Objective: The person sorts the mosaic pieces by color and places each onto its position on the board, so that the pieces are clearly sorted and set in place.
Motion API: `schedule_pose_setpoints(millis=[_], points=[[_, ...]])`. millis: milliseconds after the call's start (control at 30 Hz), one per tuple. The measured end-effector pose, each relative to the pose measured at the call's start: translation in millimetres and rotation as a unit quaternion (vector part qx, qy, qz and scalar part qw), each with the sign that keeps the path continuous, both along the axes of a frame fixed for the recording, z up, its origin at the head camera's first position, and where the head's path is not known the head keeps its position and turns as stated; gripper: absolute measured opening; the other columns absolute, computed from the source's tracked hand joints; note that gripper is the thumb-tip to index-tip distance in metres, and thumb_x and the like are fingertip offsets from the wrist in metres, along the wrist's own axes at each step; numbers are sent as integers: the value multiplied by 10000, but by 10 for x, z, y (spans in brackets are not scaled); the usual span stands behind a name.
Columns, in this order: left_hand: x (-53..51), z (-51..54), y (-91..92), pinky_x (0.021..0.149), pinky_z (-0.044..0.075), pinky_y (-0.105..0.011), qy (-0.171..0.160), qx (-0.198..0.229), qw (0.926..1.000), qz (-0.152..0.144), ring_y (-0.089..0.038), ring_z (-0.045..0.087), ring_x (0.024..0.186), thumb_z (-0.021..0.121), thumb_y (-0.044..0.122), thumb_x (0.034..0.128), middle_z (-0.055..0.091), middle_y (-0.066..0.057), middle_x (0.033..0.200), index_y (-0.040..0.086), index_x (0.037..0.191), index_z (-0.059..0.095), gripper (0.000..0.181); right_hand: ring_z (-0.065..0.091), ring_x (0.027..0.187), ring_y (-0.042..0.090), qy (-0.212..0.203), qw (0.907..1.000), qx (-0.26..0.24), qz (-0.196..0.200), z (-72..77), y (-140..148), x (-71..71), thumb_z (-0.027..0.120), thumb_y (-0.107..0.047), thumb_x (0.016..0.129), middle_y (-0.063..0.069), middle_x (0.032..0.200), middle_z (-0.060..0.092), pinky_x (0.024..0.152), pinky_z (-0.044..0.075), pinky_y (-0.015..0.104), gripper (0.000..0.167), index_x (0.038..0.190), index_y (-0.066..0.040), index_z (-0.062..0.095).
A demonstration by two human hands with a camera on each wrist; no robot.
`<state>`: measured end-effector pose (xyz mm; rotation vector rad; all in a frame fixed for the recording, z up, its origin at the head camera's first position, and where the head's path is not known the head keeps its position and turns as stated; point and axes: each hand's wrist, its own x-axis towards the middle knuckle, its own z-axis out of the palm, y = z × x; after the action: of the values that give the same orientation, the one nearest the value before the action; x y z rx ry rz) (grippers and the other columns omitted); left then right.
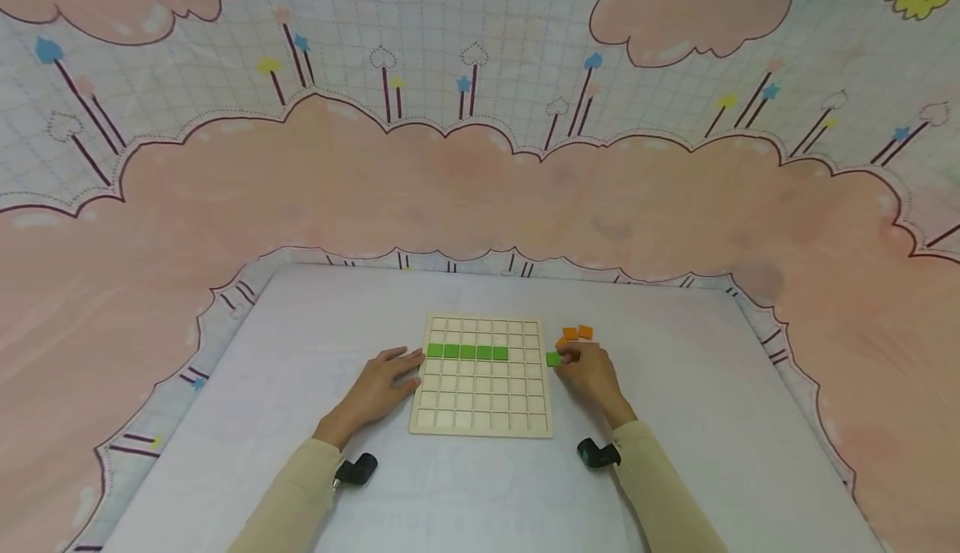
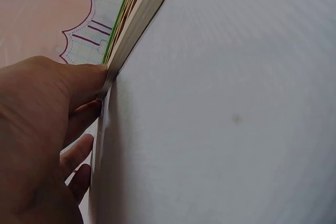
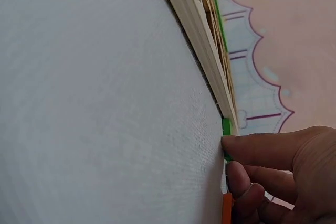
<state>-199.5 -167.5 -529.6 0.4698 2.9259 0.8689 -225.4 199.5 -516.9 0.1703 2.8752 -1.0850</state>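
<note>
1. My right hand (image 1: 596,374) has thumb and fingers brought close together, pinching one loose green tile (image 1: 553,359) just beside the right edge of the board. I cannot tell whether tile and board touch.
2. My left hand (image 1: 375,390) lies with its fingers stretched out and loosely spread, fingertips and thumb touching the board's left edge.
3. Between my hands is one pale wooden board (image 1: 480,434), flat, ruled into square cells, seven across.
4. Five green tiles (image 1: 468,352) sit side by side in its third row from the far edge, filling that row from the left; two bare cells finish it on the right. With the one I pinch, I count six green.
5. Just beyond my right fingers I make out at least three orange tiles (image 1: 570,333); my hand may cover more.
6. Two beige sleeves (image 1: 663,486) cover my forearms, with two black devices (image 1: 597,453), one at each wrist.
7. Everything rests on one white tabletop (image 1: 465,495), smooth and pale, with a small dark speck visible from my left wrist.
8. Around and behind it spreads a patterned cloth (image 1: 450,186): a broad peach band with scalloped edges, a pale grid above, and two large peach clouds (image 1: 690,11) near the top.
</note>
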Motion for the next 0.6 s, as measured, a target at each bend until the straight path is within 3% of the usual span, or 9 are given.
schedule_pose_setpoints(millis=[600], points=[[2,-10,-4,1144,321,-603,-9,0,10000,36,-336,360,1442,637,266,957,481,-15,1517,126,1427,519,504,645,892,223,241,9982,-552,-51,1,56,17,722,-55,822,100,982,720,815,545,381,179,1000,-60,705]])
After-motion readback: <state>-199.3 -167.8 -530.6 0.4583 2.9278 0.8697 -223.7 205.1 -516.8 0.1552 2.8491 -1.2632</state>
